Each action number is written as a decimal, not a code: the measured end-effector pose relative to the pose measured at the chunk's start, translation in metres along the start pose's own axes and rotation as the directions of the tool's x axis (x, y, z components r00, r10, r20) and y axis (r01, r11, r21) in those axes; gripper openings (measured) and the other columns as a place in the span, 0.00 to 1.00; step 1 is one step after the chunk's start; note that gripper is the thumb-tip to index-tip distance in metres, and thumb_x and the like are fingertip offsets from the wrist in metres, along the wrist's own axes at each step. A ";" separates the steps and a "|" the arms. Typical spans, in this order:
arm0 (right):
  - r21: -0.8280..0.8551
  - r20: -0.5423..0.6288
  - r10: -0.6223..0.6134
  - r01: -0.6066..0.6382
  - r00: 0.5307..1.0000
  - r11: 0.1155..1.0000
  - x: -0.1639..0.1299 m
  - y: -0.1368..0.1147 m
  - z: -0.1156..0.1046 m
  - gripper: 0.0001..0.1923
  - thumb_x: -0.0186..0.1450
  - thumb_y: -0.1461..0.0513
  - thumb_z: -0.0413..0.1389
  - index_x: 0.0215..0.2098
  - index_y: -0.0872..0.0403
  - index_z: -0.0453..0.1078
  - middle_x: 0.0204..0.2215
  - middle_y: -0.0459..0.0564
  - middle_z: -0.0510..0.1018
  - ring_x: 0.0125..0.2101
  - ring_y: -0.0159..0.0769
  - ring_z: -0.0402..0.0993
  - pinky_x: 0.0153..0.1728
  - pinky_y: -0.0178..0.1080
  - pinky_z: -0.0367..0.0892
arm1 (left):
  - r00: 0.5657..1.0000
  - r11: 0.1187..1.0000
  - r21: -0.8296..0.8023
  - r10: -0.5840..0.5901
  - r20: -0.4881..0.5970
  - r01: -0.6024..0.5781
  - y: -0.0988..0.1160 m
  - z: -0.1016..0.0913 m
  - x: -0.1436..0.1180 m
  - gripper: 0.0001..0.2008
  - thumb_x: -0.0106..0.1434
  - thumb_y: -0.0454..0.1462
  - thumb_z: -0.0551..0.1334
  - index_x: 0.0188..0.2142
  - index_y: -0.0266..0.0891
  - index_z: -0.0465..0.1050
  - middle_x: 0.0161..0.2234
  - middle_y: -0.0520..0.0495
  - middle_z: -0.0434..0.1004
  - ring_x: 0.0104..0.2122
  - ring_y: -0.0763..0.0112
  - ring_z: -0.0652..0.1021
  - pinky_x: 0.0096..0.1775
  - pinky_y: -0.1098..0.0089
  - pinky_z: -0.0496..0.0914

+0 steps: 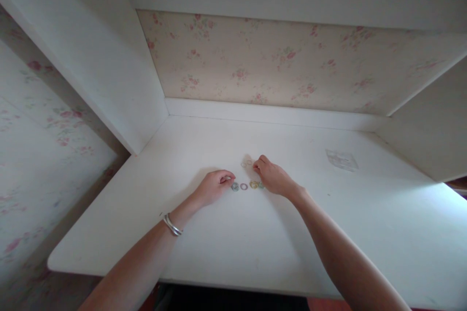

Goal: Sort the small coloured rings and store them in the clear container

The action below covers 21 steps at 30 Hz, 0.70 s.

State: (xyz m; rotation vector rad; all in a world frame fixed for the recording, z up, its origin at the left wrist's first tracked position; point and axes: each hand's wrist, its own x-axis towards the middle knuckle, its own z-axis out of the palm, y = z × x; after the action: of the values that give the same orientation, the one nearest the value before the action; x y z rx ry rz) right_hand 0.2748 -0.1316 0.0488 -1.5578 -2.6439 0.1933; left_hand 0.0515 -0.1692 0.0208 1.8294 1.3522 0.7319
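Left hand (213,187): my fingertips pinched narrow, touching the left end of the row of small coloured rings (248,185).
Right hand (272,177): my fingers curled loosely, holding nothing, beside two pale rings (246,163).
Location: white desk (233,238), centre.
Far right: clear plastic bag (342,159).

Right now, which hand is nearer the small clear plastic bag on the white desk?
Right. The right hand lies left of the clear plastic bag; the left hand is farther left, beyond the row of small rings.

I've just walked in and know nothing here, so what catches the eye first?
Two bare hands meet mid-desk: the left hand touches a row of small coloured rings, the right hand reaches paler rings behind. A clear plastic bag lies right, under floral wallpaper.
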 end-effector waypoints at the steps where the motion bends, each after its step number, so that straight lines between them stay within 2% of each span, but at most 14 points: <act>1: 0.014 -0.014 -0.011 0.011 1.000 1.000 -0.003 -0.003 0.000 0.15 0.70 0.60 0.39 0.42 0.56 0.65 0.40 0.55 0.67 0.31 0.33 0.71 0.31 0.35 0.59 | 1.000 1.000 0.000 0.003 -0.001 -0.003 0.000 0.000 0.000 0.13 0.61 0.41 0.56 0.40 0.37 0.75 0.32 0.48 0.77 0.30 0.70 0.74 0.33 0.72 0.67; 4: 0.027 -0.029 -0.069 0.069 0.997 0.997 -0.015 -0.015 0.001 0.14 0.70 0.61 0.40 0.41 0.54 0.65 0.39 0.53 0.68 0.31 0.33 0.71 0.31 0.35 0.58 | 1.000 1.000 0.005 0.004 -0.006 -0.004 0.000 0.001 0.000 0.13 0.61 0.41 0.55 0.39 0.38 0.75 0.31 0.49 0.77 0.30 0.70 0.75 0.33 0.72 0.67; 10: -0.024 -0.040 -0.189 0.188 0.981 0.982 -0.033 -0.034 0.009 0.13 0.70 0.62 0.40 0.40 0.53 0.66 0.37 0.50 0.69 0.30 0.33 0.68 0.33 0.36 0.57 | 1.000 0.999 -0.040 0.016 0.002 -0.016 0.000 0.000 0.001 0.12 0.61 0.40 0.56 0.39 0.38 0.75 0.37 0.47 0.78 0.36 0.69 0.76 0.40 0.72 0.68; 18: -0.032 -0.039 -0.215 0.214 0.976 0.976 -0.031 -0.037 0.015 0.13 0.70 0.63 0.41 0.39 0.53 0.68 0.35 0.50 0.69 0.30 0.32 0.68 0.35 0.37 0.58 | 1.000 0.999 -0.048 0.024 0.006 -0.024 -0.001 0.001 0.001 0.12 0.61 0.40 0.56 0.38 0.38 0.75 0.37 0.48 0.78 0.36 0.69 0.76 0.40 0.71 0.68; 21: 0.015 -0.078 -0.184 0.186 0.980 0.982 -0.033 -0.034 0.012 0.13 0.70 0.62 0.41 0.40 0.52 0.67 0.36 0.49 0.69 0.30 0.32 0.67 0.35 0.36 0.59 | 1.000 0.998 -0.052 0.019 0.000 -0.018 0.000 0.000 0.000 0.12 0.61 0.40 0.56 0.38 0.38 0.75 0.36 0.48 0.78 0.35 0.70 0.76 0.39 0.72 0.68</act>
State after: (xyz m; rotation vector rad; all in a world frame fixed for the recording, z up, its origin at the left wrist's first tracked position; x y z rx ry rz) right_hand 0.2594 -0.1776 0.0417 -1.2755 -2.6957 0.1488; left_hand 0.0511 -0.1689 0.0208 1.8037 1.3057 0.7687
